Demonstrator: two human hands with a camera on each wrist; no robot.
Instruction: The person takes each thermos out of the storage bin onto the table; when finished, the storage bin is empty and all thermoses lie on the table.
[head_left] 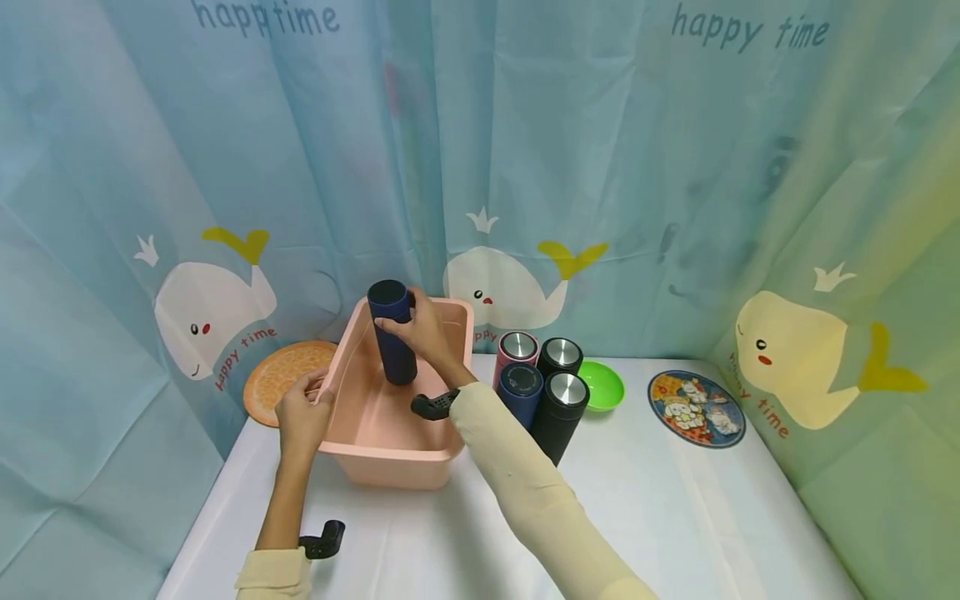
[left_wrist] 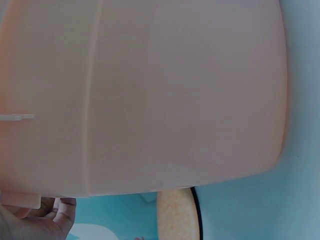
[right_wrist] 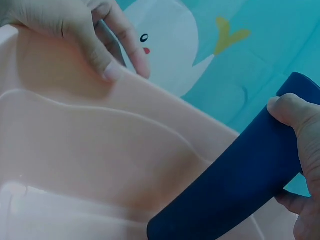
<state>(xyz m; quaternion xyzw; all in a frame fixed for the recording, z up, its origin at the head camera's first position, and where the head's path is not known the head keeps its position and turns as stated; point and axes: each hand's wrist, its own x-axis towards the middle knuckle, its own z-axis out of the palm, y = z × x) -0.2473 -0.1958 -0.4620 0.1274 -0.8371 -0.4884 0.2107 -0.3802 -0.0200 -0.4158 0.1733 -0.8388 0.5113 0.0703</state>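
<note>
My right hand (head_left: 423, 329) grips a dark blue thermos bottle (head_left: 397, 358) near its upper end. The bottle leans slightly, its lower part inside a pink plastic tub (head_left: 393, 455); whether its base touches the tub floor I cannot tell. On the tub's left rim, my left hand (head_left: 303, 412) holds on with the thumb inside the wall, as the right wrist view shows of the left hand (right_wrist: 85, 35). From the left wrist, the tub's outer wall (left_wrist: 190, 90) fills most of the view, with the left fingers (left_wrist: 65, 215) at the lower left corner.
Right of the tub stand a pink thermos (head_left: 517, 343), another blue thermos (head_left: 519, 392) and two black ones, the nearer black thermos (head_left: 558, 417) in front. Behind them sits a green bowl (head_left: 602, 386). A patterned round mat (head_left: 696, 408) lies farther right, an orange round mat (head_left: 270, 383) left.
</note>
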